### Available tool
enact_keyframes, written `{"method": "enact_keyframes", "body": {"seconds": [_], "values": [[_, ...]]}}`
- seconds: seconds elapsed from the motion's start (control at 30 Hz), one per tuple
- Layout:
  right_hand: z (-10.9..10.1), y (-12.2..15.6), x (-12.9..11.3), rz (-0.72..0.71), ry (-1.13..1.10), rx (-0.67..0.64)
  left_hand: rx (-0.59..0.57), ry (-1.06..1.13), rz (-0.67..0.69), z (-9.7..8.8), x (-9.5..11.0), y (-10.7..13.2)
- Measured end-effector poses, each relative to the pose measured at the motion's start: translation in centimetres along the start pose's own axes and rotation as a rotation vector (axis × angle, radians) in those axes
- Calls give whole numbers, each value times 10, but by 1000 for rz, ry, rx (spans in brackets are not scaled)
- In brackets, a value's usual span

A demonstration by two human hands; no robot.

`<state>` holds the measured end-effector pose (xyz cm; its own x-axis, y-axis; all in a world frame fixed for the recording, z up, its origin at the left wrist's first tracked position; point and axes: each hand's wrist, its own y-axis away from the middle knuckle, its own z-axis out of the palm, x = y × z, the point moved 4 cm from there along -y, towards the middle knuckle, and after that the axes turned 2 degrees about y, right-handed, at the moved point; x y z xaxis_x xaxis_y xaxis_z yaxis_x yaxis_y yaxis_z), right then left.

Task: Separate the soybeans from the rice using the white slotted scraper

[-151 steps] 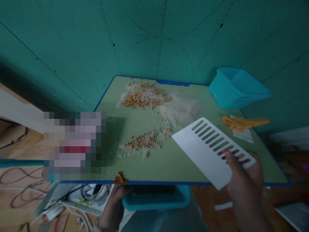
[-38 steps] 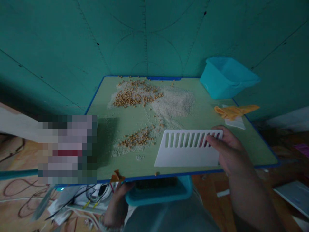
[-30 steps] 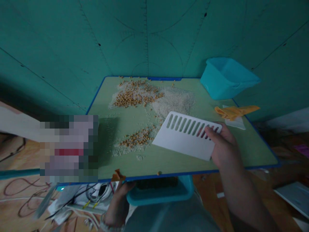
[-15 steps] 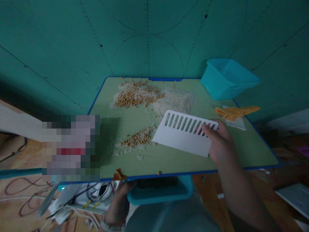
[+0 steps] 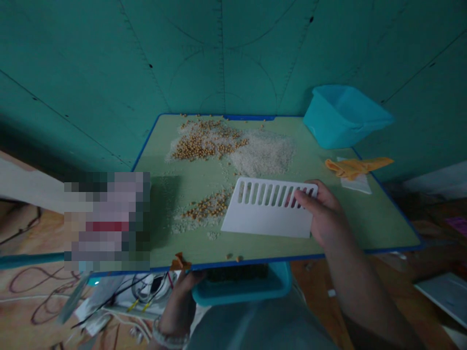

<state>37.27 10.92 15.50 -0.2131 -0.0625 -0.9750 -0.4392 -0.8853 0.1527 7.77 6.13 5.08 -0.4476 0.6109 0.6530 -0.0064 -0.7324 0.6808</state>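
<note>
My right hand [image 5: 324, 216] grips the right end of a white slotted scraper [image 5: 268, 215], whose lower edge rests on the green board [image 5: 189, 177]. Just left of the scraper lies a small heap of yellow beans mixed with white grains [image 5: 206, 210]. A larger bean heap [image 5: 207, 142] and a white grain heap [image 5: 264, 155] sit at the far side. My left hand [image 5: 180, 301] is below the board's near edge, its fingers wrapped on the rim of a teal bin [image 5: 241, 289] held under that edge. A few loose beans [image 5: 234, 256] lie at the edge.
A second teal bin [image 5: 345, 116] stands at the board's far right corner. An orange cloth [image 5: 355, 166] on a white paper lies beside it. Teal cutting mats cover the wall behind. Cables lie on the floor at lower left. A blurred patch hides the board's left corner.
My right hand has lifted the scraper from the near edge and carried it left, setting it beside the small bean heap. A few beans now lie at the near edge. My left hand has stayed.
</note>
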Motion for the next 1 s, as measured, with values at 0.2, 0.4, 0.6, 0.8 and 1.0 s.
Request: {"method": "enact_keyframes", "body": {"seconds": [0.2,0.4,0.6,0.8,1.0], "values": [[13,12,7,156,54,-193,-62,26,-35,0,-4,0],[21,30,6,221,39,-171,-57,50,-91,6,1,6],[21,33,-1,178,-12,-74,-68,86,-67,10,3,8],[20,30,-10,36,-31,20,-65,90,-5,2,-1,2],[31,45,2,103,72,-93,-46,108,12,-2,-6,-2]]}}
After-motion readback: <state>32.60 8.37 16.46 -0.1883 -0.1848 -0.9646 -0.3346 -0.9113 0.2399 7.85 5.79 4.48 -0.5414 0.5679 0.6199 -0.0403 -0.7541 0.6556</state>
